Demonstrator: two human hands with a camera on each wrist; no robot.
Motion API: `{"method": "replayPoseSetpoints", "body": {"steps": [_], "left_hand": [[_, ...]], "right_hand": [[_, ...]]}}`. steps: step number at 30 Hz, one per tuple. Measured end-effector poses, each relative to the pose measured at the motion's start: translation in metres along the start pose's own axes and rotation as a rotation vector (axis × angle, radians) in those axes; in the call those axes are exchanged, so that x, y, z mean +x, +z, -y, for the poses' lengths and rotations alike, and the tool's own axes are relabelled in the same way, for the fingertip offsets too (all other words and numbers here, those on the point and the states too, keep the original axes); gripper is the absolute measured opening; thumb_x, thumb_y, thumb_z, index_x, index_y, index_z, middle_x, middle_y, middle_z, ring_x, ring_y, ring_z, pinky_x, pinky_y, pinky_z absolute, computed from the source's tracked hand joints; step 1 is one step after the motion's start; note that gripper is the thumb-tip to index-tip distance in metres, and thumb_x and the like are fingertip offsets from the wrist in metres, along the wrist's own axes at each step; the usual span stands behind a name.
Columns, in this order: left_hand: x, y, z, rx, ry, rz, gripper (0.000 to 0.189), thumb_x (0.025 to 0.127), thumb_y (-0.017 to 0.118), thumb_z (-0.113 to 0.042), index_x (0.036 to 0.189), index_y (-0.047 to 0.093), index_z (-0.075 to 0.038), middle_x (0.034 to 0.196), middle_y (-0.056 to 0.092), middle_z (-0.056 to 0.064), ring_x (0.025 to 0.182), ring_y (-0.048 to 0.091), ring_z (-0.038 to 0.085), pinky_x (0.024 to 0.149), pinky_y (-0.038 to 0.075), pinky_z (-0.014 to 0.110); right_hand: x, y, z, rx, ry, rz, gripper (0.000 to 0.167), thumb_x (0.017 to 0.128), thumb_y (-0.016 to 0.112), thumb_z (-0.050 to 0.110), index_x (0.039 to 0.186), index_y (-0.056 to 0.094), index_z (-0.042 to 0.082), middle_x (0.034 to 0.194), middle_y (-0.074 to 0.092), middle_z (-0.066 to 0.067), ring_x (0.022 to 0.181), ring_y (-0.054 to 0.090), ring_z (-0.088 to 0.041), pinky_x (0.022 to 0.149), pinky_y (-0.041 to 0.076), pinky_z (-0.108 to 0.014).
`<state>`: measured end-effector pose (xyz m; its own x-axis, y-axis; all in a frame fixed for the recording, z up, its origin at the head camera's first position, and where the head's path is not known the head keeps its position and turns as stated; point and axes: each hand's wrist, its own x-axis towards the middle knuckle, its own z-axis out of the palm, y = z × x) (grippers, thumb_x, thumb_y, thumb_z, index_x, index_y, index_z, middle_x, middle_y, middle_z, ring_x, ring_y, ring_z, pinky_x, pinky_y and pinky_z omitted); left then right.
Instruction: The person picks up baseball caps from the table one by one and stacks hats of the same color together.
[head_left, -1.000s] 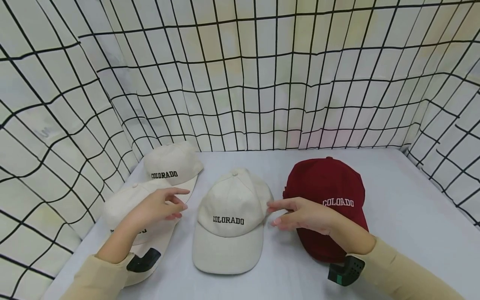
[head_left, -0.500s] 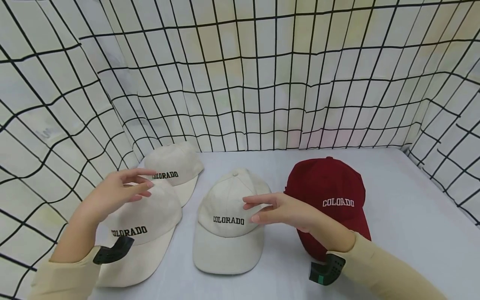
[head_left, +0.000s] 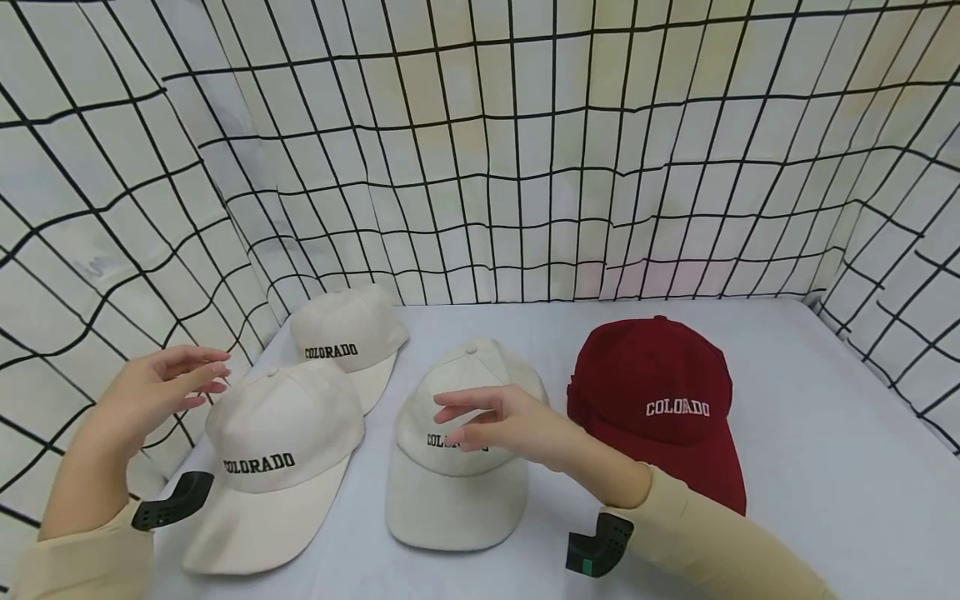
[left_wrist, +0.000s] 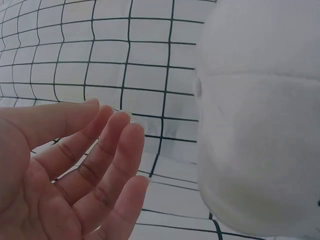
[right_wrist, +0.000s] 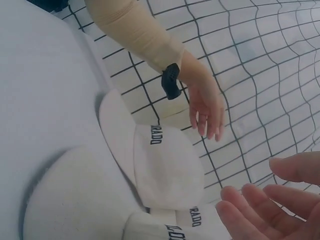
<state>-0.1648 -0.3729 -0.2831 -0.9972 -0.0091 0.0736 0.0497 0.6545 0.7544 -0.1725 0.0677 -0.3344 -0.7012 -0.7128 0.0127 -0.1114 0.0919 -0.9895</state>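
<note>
Three cream caps and one red cap, each lettered COLORADO, sit on a white surface. My left hand hovers with loosely bent fingers, just left of the crown of the front left cream cap. In the left wrist view a gap separates the hand from that cap. Over the middle cream cap hangs my right hand, relaxed and holding nothing, covering part of the lettering. The red cap lies to its right, and another cream cap is at the back left.
Black netting over pale cloth walls the left, back and right sides. The white tabletop extends past the red cap on the right. Dark wrist-worn cameras sit on both cream sleeves.
My left hand has moved left, off the front left cap, uncovering its crown and lettering. My right hand has drifted left from beside the red cap to over the middle cap. The caps stay put.
</note>
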Motion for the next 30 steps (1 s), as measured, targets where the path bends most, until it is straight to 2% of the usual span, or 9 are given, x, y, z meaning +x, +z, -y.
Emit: {"method": "replayPoseSetpoints", "body": {"steps": [4,9,14,16,18,20,22,24,30], "left_hand": [[-0.001,0.001,0.015,0.004,-0.017,-0.032,0.037,0.109,0.054,-0.023,0.132,0.054,0.005,0.097,0.059,-0.032,0.085,0.061,-0.009,0.071,0.053,0.013],[-0.003,0.004,0.027,0.006,-0.040,-0.075,0.035,0.108,0.055,-0.025,0.128,0.056,0.004,0.095,0.057,-0.034,0.083,0.059,-0.012,0.069,0.053,0.013],[-0.004,0.005,0.039,0.000,-0.079,-0.084,0.046,0.108,0.053,-0.027,0.135,0.051,0.010,0.093,0.055,-0.034,0.082,0.058,-0.015,0.068,0.053,0.012],[-0.003,0.005,0.044,-0.025,-0.088,-0.077,0.040,0.108,0.054,-0.026,0.133,0.055,0.005,0.092,0.056,-0.033,0.082,0.058,-0.014,0.069,0.053,0.012],[-0.003,0.004,0.049,-0.065,-0.090,-0.069,0.024,0.108,0.054,-0.025,0.124,0.063,-0.009,0.092,0.058,-0.032,0.083,0.060,-0.013,0.069,0.053,0.012],[-0.004,0.003,0.052,-0.095,-0.094,-0.068,0.012,0.108,0.054,-0.025,0.115,0.064,-0.024,0.093,0.060,-0.032,0.084,0.060,-0.012,0.069,0.053,0.012],[-0.004,0.003,0.055,-0.108,-0.101,-0.072,0.011,0.108,0.054,-0.025,0.112,0.063,-0.031,0.093,0.060,-0.032,0.084,0.060,-0.011,0.069,0.053,0.012],[-0.004,0.002,0.057,-0.099,-0.110,-0.080,0.012,0.108,0.053,-0.026,0.114,0.064,-0.026,0.092,0.059,-0.032,0.083,0.060,-0.011,0.069,0.053,0.012],[-0.006,0.000,0.065,-0.062,-0.154,-0.075,0.039,0.108,0.052,-0.025,0.129,0.053,0.008,0.091,0.056,-0.033,0.081,0.059,-0.012,0.068,0.054,0.015]], "right_hand": [[0.012,0.015,-0.007,0.061,-0.002,0.013,0.051,0.097,0.060,0.003,0.147,0.051,-0.002,0.130,0.065,-0.013,0.106,0.070,-0.018,0.094,0.056,-0.032],[0.022,0.033,-0.017,0.141,0.013,0.029,0.051,0.094,0.058,-0.004,0.145,0.053,-0.005,0.127,0.067,-0.013,0.102,0.071,-0.015,0.092,0.056,-0.032],[0.027,0.053,-0.020,0.181,0.032,0.056,0.051,0.094,0.060,-0.003,0.145,0.054,-0.003,0.124,0.069,-0.010,0.100,0.071,-0.017,0.090,0.057,-0.030],[0.029,0.060,-0.019,0.186,0.052,0.054,0.051,0.095,0.063,-0.002,0.145,0.055,-0.001,0.122,0.070,-0.008,0.099,0.072,-0.018,0.088,0.057,-0.029],[0.031,0.066,-0.020,0.193,0.065,0.049,0.052,0.094,0.066,-0.001,0.145,0.054,-0.001,0.121,0.071,-0.006,0.097,0.072,-0.020,0.088,0.057,-0.029],[0.033,0.071,-0.022,0.205,0.082,0.046,0.054,0.094,0.067,0.000,0.146,0.054,0.000,0.120,0.071,-0.004,0.098,0.072,-0.022,0.087,0.057,-0.028],[0.035,0.075,-0.024,0.219,0.094,0.044,0.055,0.093,0.067,0.001,0.146,0.053,0.000,0.118,0.070,-0.002,0.097,0.072,-0.023,0.087,0.057,-0.029],[0.037,0.078,-0.026,0.237,0.098,0.043,0.056,0.092,0.067,0.001,0.147,0.053,0.000,0.118,0.070,-0.002,0.097,0.072,-0.023,0.087,0.057,-0.029],[0.045,0.089,-0.033,0.322,0.084,0.052,0.057,0.093,0.064,-0.002,0.147,0.050,-0.002,0.117,0.068,-0.004,0.098,0.071,-0.020,0.089,0.058,-0.033]]}}
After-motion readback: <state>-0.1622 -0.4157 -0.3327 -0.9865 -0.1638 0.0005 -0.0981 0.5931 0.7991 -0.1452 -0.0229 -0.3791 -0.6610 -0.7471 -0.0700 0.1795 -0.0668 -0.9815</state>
